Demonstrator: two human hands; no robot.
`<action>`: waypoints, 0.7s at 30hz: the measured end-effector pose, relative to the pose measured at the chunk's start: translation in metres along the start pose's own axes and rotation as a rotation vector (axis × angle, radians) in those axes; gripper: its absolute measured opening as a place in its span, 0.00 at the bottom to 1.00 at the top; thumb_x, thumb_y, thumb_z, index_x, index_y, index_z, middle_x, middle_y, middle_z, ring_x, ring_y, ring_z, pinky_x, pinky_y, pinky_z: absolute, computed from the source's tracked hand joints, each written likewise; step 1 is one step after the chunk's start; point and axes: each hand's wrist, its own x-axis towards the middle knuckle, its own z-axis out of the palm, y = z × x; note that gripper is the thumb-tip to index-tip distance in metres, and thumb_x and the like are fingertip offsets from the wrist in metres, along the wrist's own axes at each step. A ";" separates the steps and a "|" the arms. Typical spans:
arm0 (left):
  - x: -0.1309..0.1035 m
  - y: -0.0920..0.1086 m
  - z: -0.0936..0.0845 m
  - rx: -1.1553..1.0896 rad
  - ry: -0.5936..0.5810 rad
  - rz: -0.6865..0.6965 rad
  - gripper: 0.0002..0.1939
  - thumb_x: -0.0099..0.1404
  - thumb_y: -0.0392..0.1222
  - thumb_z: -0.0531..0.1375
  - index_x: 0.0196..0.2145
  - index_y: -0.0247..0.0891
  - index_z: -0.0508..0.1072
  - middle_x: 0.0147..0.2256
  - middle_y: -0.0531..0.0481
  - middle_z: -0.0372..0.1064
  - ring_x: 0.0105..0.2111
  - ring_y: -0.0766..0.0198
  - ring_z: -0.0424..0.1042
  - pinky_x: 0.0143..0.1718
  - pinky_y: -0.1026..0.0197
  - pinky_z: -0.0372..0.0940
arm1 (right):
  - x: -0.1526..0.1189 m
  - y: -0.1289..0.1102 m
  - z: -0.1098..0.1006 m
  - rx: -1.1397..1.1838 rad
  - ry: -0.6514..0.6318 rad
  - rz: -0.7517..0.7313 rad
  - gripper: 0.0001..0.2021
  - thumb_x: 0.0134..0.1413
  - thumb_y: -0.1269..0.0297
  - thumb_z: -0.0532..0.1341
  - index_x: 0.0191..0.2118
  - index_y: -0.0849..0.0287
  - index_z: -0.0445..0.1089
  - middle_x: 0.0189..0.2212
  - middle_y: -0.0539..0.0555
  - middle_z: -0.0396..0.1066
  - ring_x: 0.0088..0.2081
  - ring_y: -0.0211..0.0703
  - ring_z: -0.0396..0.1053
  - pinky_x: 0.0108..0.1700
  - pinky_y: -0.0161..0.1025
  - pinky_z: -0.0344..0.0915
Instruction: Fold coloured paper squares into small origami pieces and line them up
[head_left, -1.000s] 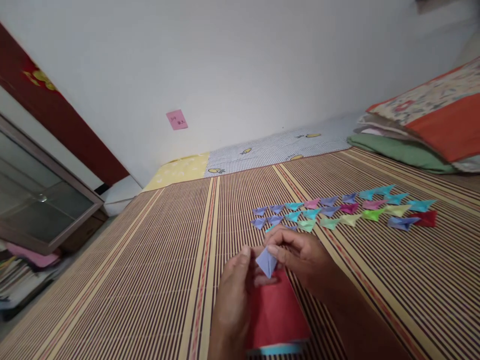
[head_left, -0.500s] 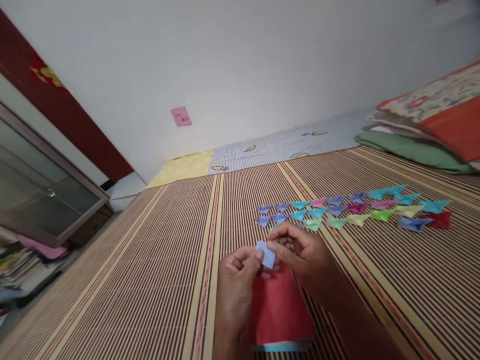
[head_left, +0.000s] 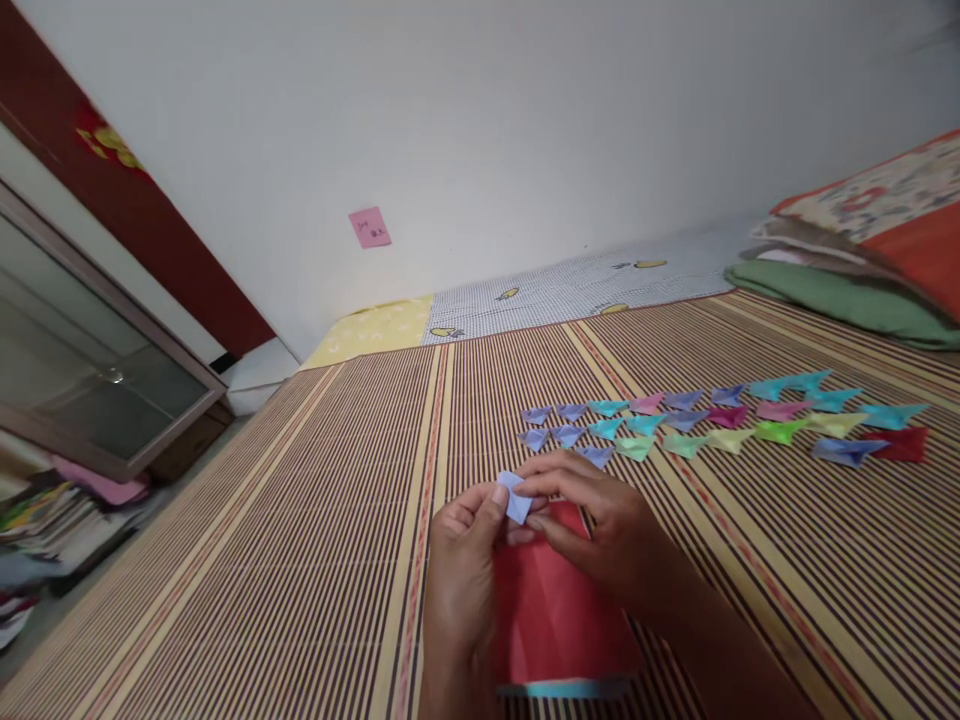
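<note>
A small folded square of light blue paper (head_left: 516,499) is held up in front of me. My left hand (head_left: 470,540) pinches its left edge, thumb on top. My right hand (head_left: 600,515) is at its right side, with fingertips on the upper right edge and the thumb a little lower. Below both hands lies a stack of coloured paper (head_left: 559,620), a red sheet uppermost and a blue edge showing at the front. Past my right hand, several small folded paper pieces (head_left: 643,424) in blue, pink, green, yellow and red stand in rows.
A striped bamboo mat (head_left: 322,530) covers the surface. Folded bedding and a pillow (head_left: 847,290) are piled at the far right. At the left stand a glass-fronted cabinet (head_left: 97,340) and stacked books (head_left: 64,530). A pink note (head_left: 370,228) is stuck to the wall.
My right thumb has come off the paper's face and moved lower, while the fingers now reach over its upper right edge. The paper has shifted slightly left in view.
</note>
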 end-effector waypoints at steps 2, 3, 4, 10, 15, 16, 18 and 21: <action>0.000 0.000 0.002 -0.051 -0.005 -0.013 0.15 0.54 0.47 0.75 0.30 0.31 0.81 0.25 0.45 0.78 0.26 0.62 0.76 0.28 0.65 0.70 | 0.000 0.001 0.000 -0.013 0.004 -0.013 0.13 0.56 0.76 0.63 0.43 0.53 0.78 0.44 0.56 0.79 0.48 0.49 0.77 0.50 0.46 0.73; 0.000 0.000 0.003 -0.076 -0.008 -0.014 0.15 0.54 0.46 0.76 0.29 0.31 0.81 0.25 0.46 0.78 0.25 0.63 0.76 0.28 0.65 0.70 | 0.000 0.002 0.000 -0.016 0.007 -0.016 0.12 0.57 0.76 0.64 0.42 0.52 0.79 0.44 0.55 0.79 0.48 0.49 0.77 0.50 0.47 0.73; 0.000 0.000 0.003 -0.095 -0.008 -0.013 0.15 0.53 0.46 0.76 0.29 0.31 0.81 0.24 0.46 0.77 0.24 0.64 0.75 0.27 0.65 0.70 | 0.000 0.002 -0.001 -0.016 0.011 -0.019 0.11 0.58 0.75 0.64 0.42 0.52 0.79 0.43 0.55 0.79 0.47 0.49 0.76 0.50 0.47 0.73; 0.002 -0.005 0.004 -0.103 0.038 -0.005 0.16 0.50 0.45 0.78 0.28 0.32 0.81 0.24 0.48 0.77 0.23 0.64 0.75 0.28 0.63 0.72 | 0.001 0.002 0.000 0.039 0.004 -0.006 0.08 0.62 0.72 0.62 0.38 0.54 0.79 0.41 0.55 0.78 0.45 0.48 0.76 0.48 0.45 0.72; 0.001 -0.008 0.007 -0.056 0.062 0.053 0.14 0.55 0.46 0.75 0.30 0.32 0.81 0.27 0.47 0.79 0.25 0.63 0.77 0.31 0.62 0.74 | -0.001 0.004 0.007 0.196 0.077 0.137 0.06 0.61 0.69 0.63 0.35 0.54 0.78 0.42 0.55 0.73 0.44 0.46 0.74 0.45 0.44 0.74; 0.001 -0.007 0.008 -0.039 0.060 0.060 0.14 0.57 0.47 0.74 0.31 0.32 0.81 0.28 0.46 0.80 0.26 0.62 0.78 0.32 0.61 0.74 | -0.002 0.005 0.008 0.251 0.085 0.184 0.06 0.61 0.68 0.63 0.35 0.54 0.78 0.42 0.55 0.72 0.43 0.46 0.74 0.43 0.43 0.75; -0.001 -0.005 0.010 -0.012 0.050 0.070 0.14 0.59 0.48 0.72 0.33 0.32 0.83 0.30 0.44 0.81 0.29 0.60 0.79 0.35 0.60 0.75 | -0.002 0.007 0.009 0.364 0.079 0.275 0.05 0.61 0.66 0.64 0.34 0.55 0.78 0.43 0.55 0.71 0.42 0.45 0.73 0.39 0.41 0.76; -0.003 -0.002 0.010 0.047 -0.004 0.079 0.13 0.59 0.46 0.73 0.37 0.34 0.84 0.34 0.43 0.82 0.32 0.59 0.80 0.39 0.59 0.75 | -0.002 0.011 0.007 0.466 0.073 0.337 0.05 0.59 0.66 0.65 0.34 0.56 0.79 0.42 0.55 0.70 0.44 0.45 0.73 0.42 0.41 0.76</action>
